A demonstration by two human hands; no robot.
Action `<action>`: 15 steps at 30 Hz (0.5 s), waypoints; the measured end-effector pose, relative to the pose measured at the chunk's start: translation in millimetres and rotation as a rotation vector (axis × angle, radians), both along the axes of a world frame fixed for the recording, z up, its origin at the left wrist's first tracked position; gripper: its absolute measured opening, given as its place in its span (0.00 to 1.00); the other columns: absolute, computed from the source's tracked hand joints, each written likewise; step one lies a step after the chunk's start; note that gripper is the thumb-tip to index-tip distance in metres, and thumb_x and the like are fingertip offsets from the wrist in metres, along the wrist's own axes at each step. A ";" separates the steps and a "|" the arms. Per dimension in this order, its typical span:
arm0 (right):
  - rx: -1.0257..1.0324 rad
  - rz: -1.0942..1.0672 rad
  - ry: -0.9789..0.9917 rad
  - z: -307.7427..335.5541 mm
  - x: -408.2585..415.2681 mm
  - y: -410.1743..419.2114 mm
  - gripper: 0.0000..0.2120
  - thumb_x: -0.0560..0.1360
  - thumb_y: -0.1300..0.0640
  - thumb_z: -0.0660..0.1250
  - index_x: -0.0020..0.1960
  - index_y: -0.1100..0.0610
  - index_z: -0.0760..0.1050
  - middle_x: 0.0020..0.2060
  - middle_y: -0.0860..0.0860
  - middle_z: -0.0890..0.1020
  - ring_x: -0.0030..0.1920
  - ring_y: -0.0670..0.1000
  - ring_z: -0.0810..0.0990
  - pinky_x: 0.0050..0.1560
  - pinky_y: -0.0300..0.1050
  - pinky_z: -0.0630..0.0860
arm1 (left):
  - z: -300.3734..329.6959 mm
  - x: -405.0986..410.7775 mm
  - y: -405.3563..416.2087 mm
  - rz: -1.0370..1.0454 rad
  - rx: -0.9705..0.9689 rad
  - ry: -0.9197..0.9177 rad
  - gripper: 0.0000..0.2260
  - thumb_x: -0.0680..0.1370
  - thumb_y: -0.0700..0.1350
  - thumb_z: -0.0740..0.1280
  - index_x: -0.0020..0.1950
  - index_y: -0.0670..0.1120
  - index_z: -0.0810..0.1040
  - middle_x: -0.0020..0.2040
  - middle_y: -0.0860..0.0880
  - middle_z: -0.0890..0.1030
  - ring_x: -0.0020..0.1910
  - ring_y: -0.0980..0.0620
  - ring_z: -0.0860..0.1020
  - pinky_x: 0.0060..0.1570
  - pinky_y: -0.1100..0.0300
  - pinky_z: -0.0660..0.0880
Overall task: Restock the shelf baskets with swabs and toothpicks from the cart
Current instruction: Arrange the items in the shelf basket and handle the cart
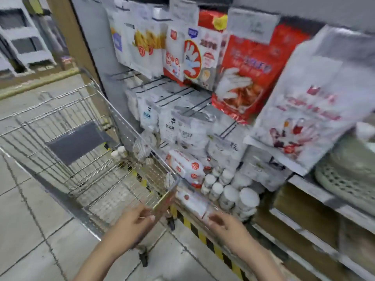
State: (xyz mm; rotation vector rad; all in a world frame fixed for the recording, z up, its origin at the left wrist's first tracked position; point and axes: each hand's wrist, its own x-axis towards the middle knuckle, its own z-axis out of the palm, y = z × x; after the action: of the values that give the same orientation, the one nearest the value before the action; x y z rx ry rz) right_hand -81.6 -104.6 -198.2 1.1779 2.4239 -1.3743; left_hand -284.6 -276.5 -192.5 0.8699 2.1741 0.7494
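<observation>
Two big masses, left and right: wire cart [67,151] on the tiled floor [30,230], its long side running just beside the shelf [316,191], near corner close to the yellow-black striped kerb [205,238]. Open floor to the left and toward the viewer. Hanging glove packs [249,76] overhead, jutting past the shelf edge. Below, white swab packs [182,136] and round white-lidded tubs [231,195] crowded in the shelf baskets. Two small white bottles [119,152] deep in the cart by its shelf-side wall. Left hand [136,220] at the cart's near corner, fingers curled, pinching what looks like a thin toothpick [144,217]; blurred, so unsure. Right hand [227,222] close by the low shelf front, fingers loosely bent; holding anything or not, cannot tell.
</observation>
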 end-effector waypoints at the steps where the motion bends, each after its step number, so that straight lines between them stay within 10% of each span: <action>1: -0.006 -0.050 0.013 5.8 21.8 0.6 0.07 0.80 0.51 0.62 0.56 0.50 0.75 0.51 0.45 0.79 0.50 0.41 0.76 0.48 0.31 0.70 | 2.5 18.4 10.4 -0.037 0.012 0.004 0.07 0.79 0.46 0.65 0.56 0.53 0.73 0.50 0.55 0.77 0.48 0.62 0.76 0.41 0.78 0.66; 15: 0.231 -0.557 0.218 99.6 316.7 38.6 0.05 0.79 0.51 0.62 0.51 0.41 0.74 0.50 0.39 0.80 0.51 0.35 0.77 0.50 0.29 0.73 | 48.7 297.1 170.4 -0.666 0.093 -0.123 0.15 0.80 0.50 0.61 0.66 0.57 0.69 0.59 0.60 0.75 0.56 0.66 0.73 0.52 0.74 0.70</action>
State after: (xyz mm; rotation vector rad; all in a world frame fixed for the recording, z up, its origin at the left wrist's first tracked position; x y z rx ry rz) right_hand 235.1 -66.0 -98.7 1.9732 2.5670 -1.4365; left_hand 12.5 -106.1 -143.8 1.4480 1.5939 0.5439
